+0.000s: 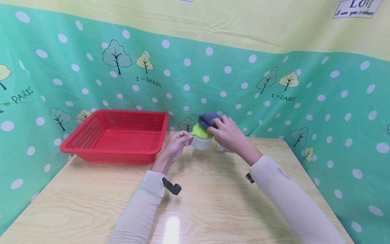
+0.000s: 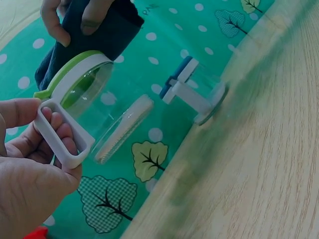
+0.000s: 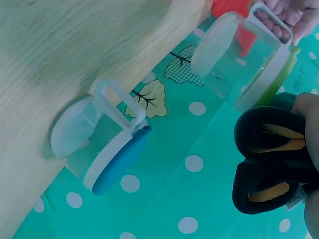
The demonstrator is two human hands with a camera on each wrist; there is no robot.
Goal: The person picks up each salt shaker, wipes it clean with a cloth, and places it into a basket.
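My left hand grips the white handle of a clear jar with a green lid. The jar is raised over the table and tilted. In my right hand is a folded dark blue cloth, pinched between thumb and fingers and lying against the lid's top. The right wrist view shows the cloth's folds with a yellowish inside. A second clear jar, with a blue lid and white handle, stands on the table behind my right hand, mostly hidden in the head view.
A red plastic basket with perforated sides stands at the back left, close to my left hand. The pale wooden table ends at a green dotted curtain along the back and sides.
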